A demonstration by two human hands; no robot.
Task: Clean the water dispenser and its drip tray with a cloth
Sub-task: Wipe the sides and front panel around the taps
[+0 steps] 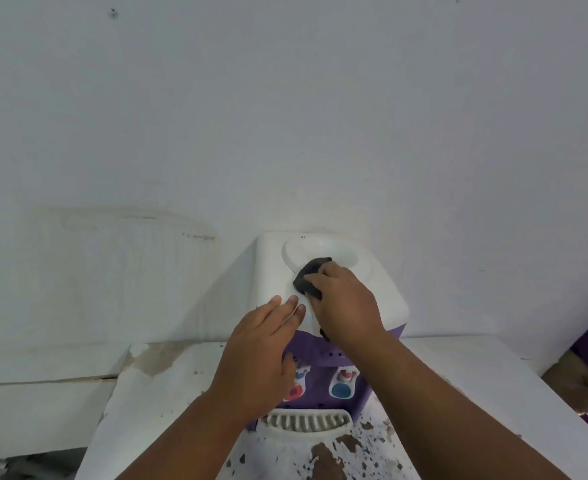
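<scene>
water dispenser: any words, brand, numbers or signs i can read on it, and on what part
No text can be read anywhere on the water dispenser.
Tiny dark marks on its purple front panel: too blurred to read.
Red tap pad and blue tap pad: colour only, no lettering shows.

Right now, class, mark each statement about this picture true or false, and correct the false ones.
1. The right hand grips a dark cloth on the dispenser. True.
2. The left hand holds a second cloth. False: it holds nothing, fingers straight.
3. The dark cloth is wiping the drip tray. False: it is on the dispenser's white top.
4. A red tap and a blue tap sit on the purple front. True.
</scene>
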